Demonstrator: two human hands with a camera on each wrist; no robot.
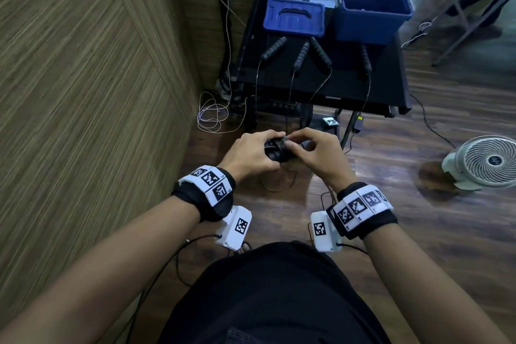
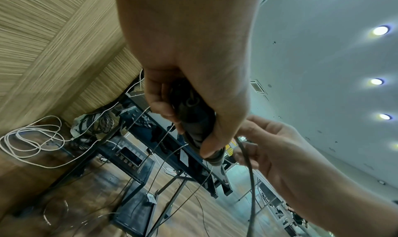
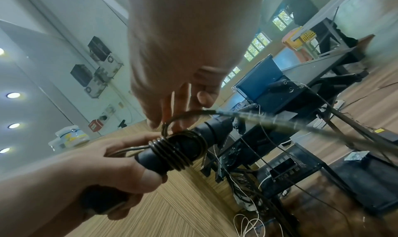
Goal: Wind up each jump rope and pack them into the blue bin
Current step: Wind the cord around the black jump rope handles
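**Right wrist view: cord coiled on the handles**

We see the black foam jump-rope handles (image 3: 172, 154) bundled together, several turns of dark cord (image 3: 170, 155) wound round them. Our left hand (image 1: 252, 152) curls tight about the handles; our right hand (image 1: 315, 151) pinches the cord with bent fingers (image 3: 172, 108). Ahead, the open blue plastic bin (image 1: 372, 8) stands on the black table (image 1: 315, 84).

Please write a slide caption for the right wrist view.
Left hand grips jump rope handles while right hand winds the cord.
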